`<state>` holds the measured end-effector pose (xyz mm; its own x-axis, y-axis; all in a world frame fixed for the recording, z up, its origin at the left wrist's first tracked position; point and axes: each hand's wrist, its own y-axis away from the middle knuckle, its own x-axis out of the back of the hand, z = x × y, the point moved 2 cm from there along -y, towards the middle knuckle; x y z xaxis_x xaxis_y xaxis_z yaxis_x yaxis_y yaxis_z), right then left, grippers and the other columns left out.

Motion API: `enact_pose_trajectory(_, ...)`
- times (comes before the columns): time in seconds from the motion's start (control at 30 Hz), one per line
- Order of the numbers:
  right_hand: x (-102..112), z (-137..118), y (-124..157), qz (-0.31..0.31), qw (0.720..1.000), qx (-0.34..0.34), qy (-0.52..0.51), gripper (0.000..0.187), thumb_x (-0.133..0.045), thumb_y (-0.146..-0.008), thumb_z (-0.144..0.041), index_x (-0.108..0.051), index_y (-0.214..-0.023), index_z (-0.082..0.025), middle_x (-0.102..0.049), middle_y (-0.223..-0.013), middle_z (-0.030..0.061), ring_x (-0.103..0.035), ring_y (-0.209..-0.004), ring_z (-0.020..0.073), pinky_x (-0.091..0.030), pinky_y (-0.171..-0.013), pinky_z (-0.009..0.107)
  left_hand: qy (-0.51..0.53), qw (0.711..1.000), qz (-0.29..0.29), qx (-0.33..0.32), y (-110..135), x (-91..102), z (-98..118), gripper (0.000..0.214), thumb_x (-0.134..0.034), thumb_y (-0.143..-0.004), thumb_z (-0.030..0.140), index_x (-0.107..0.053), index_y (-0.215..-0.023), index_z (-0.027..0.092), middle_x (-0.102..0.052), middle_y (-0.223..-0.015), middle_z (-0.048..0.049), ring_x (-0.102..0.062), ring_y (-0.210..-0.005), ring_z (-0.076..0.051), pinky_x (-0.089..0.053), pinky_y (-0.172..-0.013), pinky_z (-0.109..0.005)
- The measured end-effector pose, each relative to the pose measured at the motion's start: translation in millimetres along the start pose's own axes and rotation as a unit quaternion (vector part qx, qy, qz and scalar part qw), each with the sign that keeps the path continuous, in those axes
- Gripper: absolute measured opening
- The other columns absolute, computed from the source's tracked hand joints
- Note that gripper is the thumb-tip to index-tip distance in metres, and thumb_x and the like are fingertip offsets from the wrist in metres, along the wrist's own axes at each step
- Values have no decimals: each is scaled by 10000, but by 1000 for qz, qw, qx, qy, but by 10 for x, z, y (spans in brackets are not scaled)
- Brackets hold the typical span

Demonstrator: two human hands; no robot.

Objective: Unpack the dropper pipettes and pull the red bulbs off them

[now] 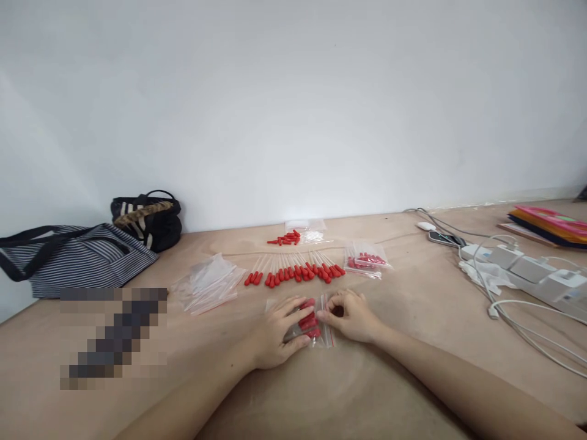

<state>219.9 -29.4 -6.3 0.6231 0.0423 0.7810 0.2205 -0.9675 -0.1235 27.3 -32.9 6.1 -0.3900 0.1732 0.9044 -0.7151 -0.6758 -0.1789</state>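
Observation:
A clear zip bag lies flat on the table in front of me, with several red rubber bulbs inside. My left hand rests over the bag's left part, fingers stretched and thumb apart, covering some of the contents. At the bag's red-lined zip edge, the thumb and fingers of my right hand are pinched together. Just beyond both hands, a row of droppers with red bulbs lies with the thin pale stems pointing away.
Flat zip bags are piled at left; a filled bag lies at right. Loose red bulbs sit near the wall. Bags stand far left. A power strip, cables and a phone occupy the right.

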Motion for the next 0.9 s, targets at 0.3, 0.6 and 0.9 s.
enact_pose_trajectory(0.3, -112, -48, -26, 20, 999, -10, -42, 273, -464, -791, -318, -570, -583, -176, -565, -685, -9, -497, -779, 168, -276, -775, 371, 7, 999, 38, 9, -306, 41, 31, 349, -396, -859, 211, -499, -1192, 224, -467, -1258, -76, -431, -1156, -203, -371, -969, -380)
enact_pose_trajectory(0.6, -141, -39, -11, 59, 996, -10, -63, 252, -518, -754, -315, -553, -551, -169, -550, -658, -15, -496, -713, 147, -280, -773, 366, -19, 995, 14, -97, -572, 67, -15, 209, -455, -801, 122, -641, -811, 216, -560, -1109, -49, -482, -1057, -200, -411, -893, -362)
enact_pose_trajectory(0.9, -95, -24, -12, 39, 998, -8, -48, 393, -411, -825, -400, -555, -539, -172, -549, -636, -11, -503, -736, 159, -280, -751, 348, -2, 992, 19, -121, -554, 8, -94, 143, -456, -818, 147, -573, -746, 188, -629, -838, -21, -527, -789, -150, -430, -773, -286)
